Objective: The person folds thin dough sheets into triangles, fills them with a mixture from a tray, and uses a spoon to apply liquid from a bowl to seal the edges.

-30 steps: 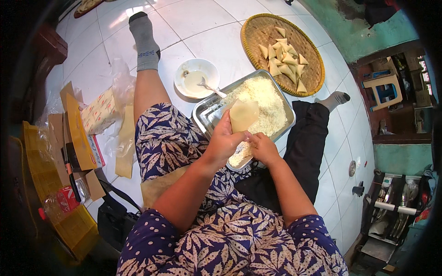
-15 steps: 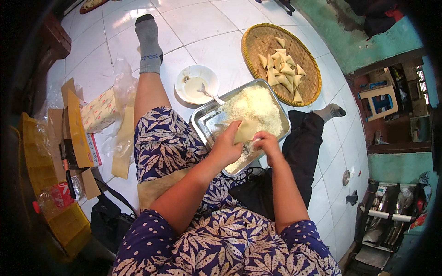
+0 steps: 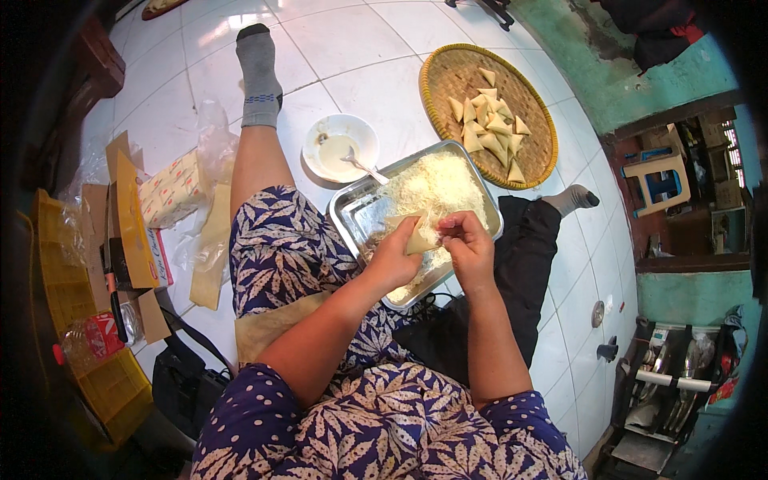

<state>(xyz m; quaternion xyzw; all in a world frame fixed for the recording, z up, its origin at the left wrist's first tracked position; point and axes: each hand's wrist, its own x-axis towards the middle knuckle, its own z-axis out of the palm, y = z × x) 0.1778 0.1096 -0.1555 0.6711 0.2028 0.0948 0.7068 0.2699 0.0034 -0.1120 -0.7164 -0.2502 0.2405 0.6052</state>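
My left hand (image 3: 392,260) is closed round a pale pastry wrapper (image 3: 414,242) folded into a cone. White shreds show at the cone's mouth, where my right hand (image 3: 472,250) has its fingertips pinched together on grated cheese. Both hands are over a metal tray (image 3: 346,210) lying across my lap. A heap of grated cheese (image 3: 448,188) fills much of that tray. Beyond its left corner stands a white bowl (image 3: 312,148) of pale paste, with a spoon (image 3: 366,166) leaning over the rim towards the tray.
Folded pastry triangles (image 3: 498,124) lie on a round woven tray (image 3: 444,80) at the far right. On my left are pastry sheets (image 3: 210,252), a patterned packet (image 3: 172,192), a yellow carton (image 3: 140,232) and a black bag (image 3: 180,384). A kitchenware rack (image 3: 676,376) stands at the right.
My right hand has turned and risen to the wrapper's mouth, its fingers now pinching there. The wrapper has been drawn into a tighter cone in my left hand, with white shreds showing.
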